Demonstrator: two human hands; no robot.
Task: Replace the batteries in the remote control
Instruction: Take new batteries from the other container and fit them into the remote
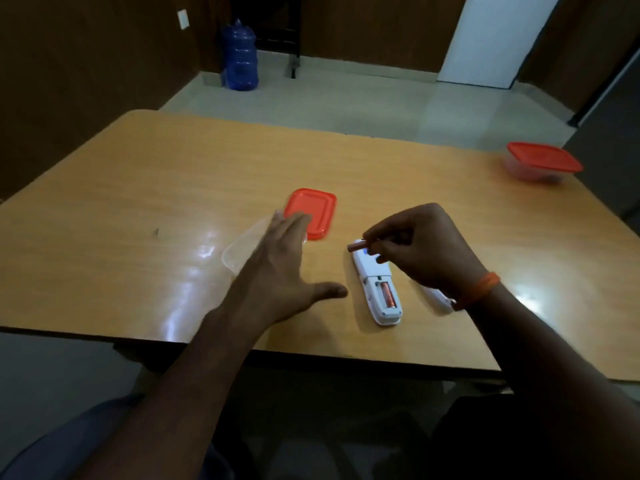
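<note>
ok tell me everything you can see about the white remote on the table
The remote is a slim white plastic body lying face down on the wooden table, long axis running away from the person and leaning left. Its battery cover is off, so the compartment at the near end is open. One copper-coloured battery sits in the right-hand slot; the left slot looks empty. The right hand, pinching a second battery, hangs over the far end and hides part of it. The left hand is beside the remote, not touching it.
</note>
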